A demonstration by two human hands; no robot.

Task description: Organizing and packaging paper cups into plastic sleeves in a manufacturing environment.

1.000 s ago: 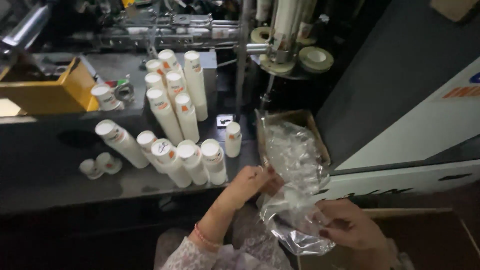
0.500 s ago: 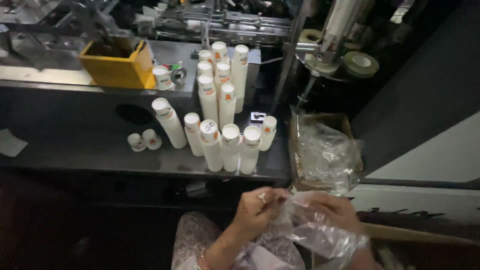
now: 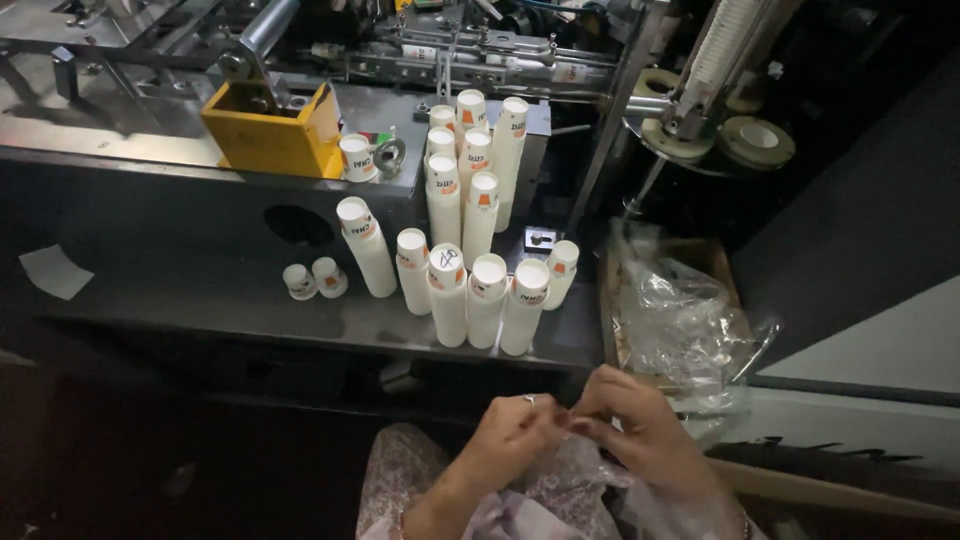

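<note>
We keep the clear plastic bag (image 3: 560, 490) low in our lap, close to the body, where both hands can work its edge. The left hand (image 3: 505, 440) is curled nearly closed, fingertips pinching the film; the right hand (image 3: 640, 430) meets it, fingers bent and gripping the same edge (a ring shows on the left). Stacks of white paper cups (image 3: 470, 290) stand in rows on the dark tabletop (image 3: 200, 310) ahead, near a box of more bags (image 3: 675, 310) at the right.

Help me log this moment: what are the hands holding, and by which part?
Both the left hand and the right hand pinch a clear plastic bag at its top edge, between the fingertips, over the lap.
</note>
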